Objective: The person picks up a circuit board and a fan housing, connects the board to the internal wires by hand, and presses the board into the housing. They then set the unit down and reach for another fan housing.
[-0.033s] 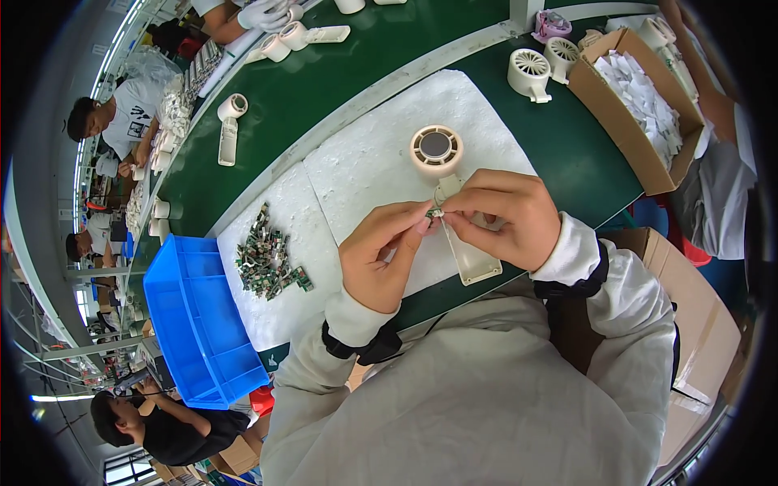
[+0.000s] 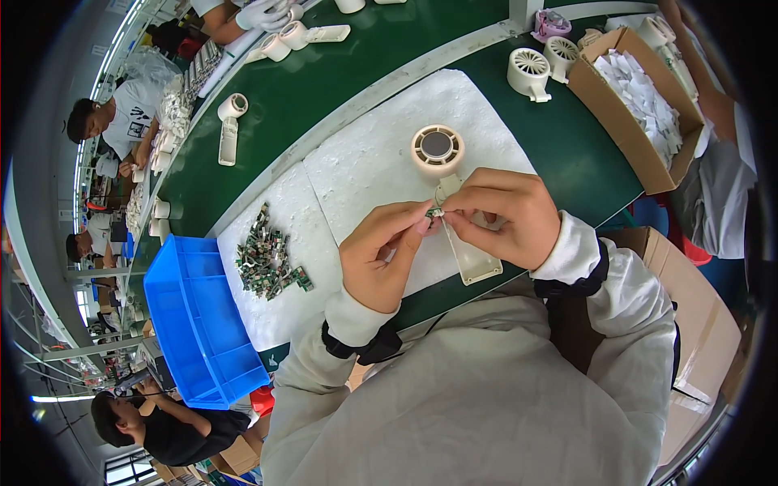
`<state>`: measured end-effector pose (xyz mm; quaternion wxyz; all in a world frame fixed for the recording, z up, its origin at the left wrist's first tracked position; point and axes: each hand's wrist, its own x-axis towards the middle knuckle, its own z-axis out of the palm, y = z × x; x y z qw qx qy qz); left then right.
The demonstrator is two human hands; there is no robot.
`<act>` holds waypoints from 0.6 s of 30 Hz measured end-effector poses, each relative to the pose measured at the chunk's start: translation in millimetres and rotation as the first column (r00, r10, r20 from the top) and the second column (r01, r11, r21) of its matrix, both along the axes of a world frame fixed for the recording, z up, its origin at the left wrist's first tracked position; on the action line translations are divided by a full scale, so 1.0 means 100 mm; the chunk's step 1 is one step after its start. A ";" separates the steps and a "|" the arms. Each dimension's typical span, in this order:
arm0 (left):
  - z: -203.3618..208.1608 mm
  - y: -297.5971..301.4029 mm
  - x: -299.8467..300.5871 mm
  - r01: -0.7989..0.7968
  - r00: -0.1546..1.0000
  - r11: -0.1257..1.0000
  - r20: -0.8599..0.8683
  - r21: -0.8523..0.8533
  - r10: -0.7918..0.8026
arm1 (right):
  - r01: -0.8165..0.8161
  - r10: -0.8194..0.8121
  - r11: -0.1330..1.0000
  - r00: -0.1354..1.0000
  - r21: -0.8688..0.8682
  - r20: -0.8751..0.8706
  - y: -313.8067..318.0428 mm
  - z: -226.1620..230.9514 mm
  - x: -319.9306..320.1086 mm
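A small green circuit board (image 2: 435, 213) is pinched between the thumb and index finger of my left hand (image 2: 382, 247). My right hand (image 2: 510, 215) is closed at the board's other side, fingertips on thin wires (image 2: 440, 195) that run down from the fan head; their ends are hidden by the fingers. Beneath both hands lies a cream handheld fan (image 2: 437, 151), its round head pointing away from me. Its hollow handle shell (image 2: 473, 264) reaches toward the table's near edge and is partly covered by my right hand. Left of my hands, several loose circuit boards (image 2: 267, 257) form a pile.
White foam sheets (image 2: 381, 121) cover part of the green table (image 2: 567, 146). A blue divided bin (image 2: 198, 324) stands at the left. Back right are fan housings (image 2: 529, 74) and a cardboard box (image 2: 644, 105) of white pieces. Across a rail lies another fan (image 2: 230, 130); co-workers sit beyond.
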<state>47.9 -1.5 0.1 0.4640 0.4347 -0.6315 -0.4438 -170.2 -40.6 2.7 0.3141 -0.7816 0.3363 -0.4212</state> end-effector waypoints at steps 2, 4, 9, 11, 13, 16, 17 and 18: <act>-0.01 0.00 0.00 -0.005 1.000 1.000 0.010 -0.019 0.005 | 0.002 -0.002 1.000 1.000 -0.010 0.004 -0.01 0.01 -0.01; -0.02 0.01 0.00 -0.019 0.999 0.998 0.027 -0.057 0.020 | 0.001 -0.001 1.000 1.000 -0.028 0.009 -0.02 0.01 -0.01; 0.10 0.01 -0.01 0.039 0.948 0.975 0.317 -0.219 0.033 | -0.044 0.037 0.994 0.997 -0.101 -0.070 -0.03 0.02 -0.07; 0.15 0.02 -0.03 0.054 0.924 0.966 0.378 -0.254 0.048 | -0.061 0.059 0.996 0.997 -0.067 -0.042 -0.04 0.03 -0.07; 0.15 0.03 -0.03 0.066 0.911 0.960 0.410 -0.271 0.053 | -0.067 0.066 0.997 0.997 -0.049 -0.026 -0.04 0.02 -0.06; 0.13 0.05 -0.03 0.027 0.922 0.963 0.379 -0.269 0.080 | -0.025 0.021 0.998 0.997 0.058 0.074 0.02 0.00 0.00; 0.12 0.05 -0.04 0.028 0.922 0.963 0.380 -0.267 0.078 | -0.025 0.020 0.998 0.997 0.061 0.075 0.06 0.01 0.02; 0.11 0.05 -0.05 0.025 0.915 0.949 0.389 -0.313 0.104 | 0.011 -0.023 0.993 0.995 0.119 0.099 0.10 0.02 0.04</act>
